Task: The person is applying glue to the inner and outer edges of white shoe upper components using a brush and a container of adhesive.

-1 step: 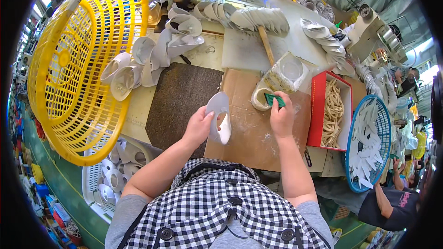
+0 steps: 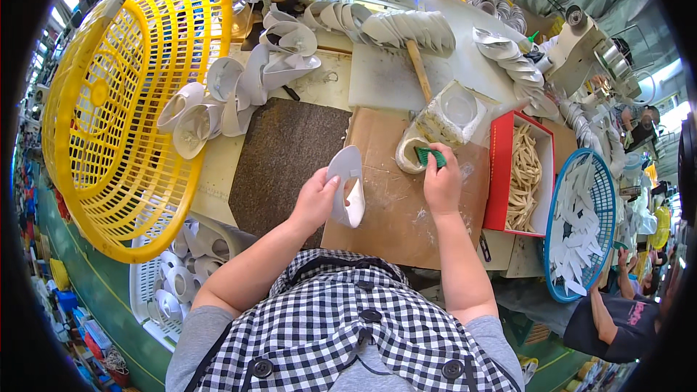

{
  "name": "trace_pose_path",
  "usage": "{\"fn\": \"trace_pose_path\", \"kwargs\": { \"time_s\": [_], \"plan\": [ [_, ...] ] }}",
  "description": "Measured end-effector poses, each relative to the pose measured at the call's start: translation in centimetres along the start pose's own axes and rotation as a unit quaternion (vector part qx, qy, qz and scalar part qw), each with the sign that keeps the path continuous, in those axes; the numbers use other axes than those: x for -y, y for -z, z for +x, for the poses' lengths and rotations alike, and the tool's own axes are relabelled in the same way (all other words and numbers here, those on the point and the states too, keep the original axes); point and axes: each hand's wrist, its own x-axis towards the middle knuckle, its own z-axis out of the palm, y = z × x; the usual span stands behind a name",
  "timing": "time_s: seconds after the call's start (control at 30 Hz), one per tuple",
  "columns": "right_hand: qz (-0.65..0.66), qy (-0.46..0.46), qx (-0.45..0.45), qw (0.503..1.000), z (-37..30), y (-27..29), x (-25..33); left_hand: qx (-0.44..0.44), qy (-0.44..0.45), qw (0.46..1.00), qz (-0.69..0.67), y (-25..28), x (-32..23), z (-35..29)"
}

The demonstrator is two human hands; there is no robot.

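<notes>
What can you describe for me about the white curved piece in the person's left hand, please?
The white curved piece looks like a shoe upper of thin, smooth, leather-like sheet. It has a broad rounded far end, a narrower near end and an opening through which brown shows. Its long side runs roughly away from the person. The left hand grips its left edge, over the brown cardboard; whether it touches the cardboard is unclear.
</notes>
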Motion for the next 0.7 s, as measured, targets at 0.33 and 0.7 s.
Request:
{"fn": "trace_pose_path", "kwargs": {
  "time_s": [0.33, 0.7],
  "plan": [
    [0.155, -0.111, 0.022, 0.981, 1.0, 0.4, -1.6, 0.031, 0.044, 0.998, -0.013, -0.1, 0.6, 1.5],
    [0.312, -0.247, 0.1, 0.912, -1.5, 1.6, -2.0, 0.054, 0.066, 0.995, 0.052, -1.5, -0.6, 3.9]
  ]
}}
